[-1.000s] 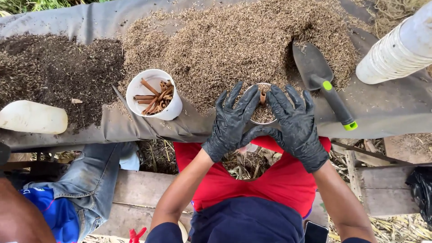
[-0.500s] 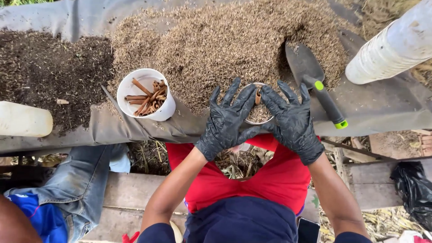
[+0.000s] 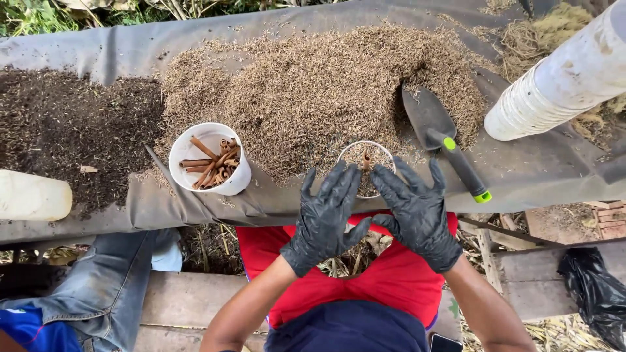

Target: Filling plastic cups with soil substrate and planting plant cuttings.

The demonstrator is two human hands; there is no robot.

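Hands gloved in black, left hand and right hand, fingers spread, clamped on nothing, flanking small cup at desk near edge. Best kept low and even, pressing husk fill gently around upright stick.

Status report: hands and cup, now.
Both gloved hands, left hand and right hand, open, fingers spread over small filled cup. Stick upright in it. Trowel lies beside, clear.

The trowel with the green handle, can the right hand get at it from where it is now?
Probably yes: the trowel lies uncovered just beside the open right hand, nothing between them.
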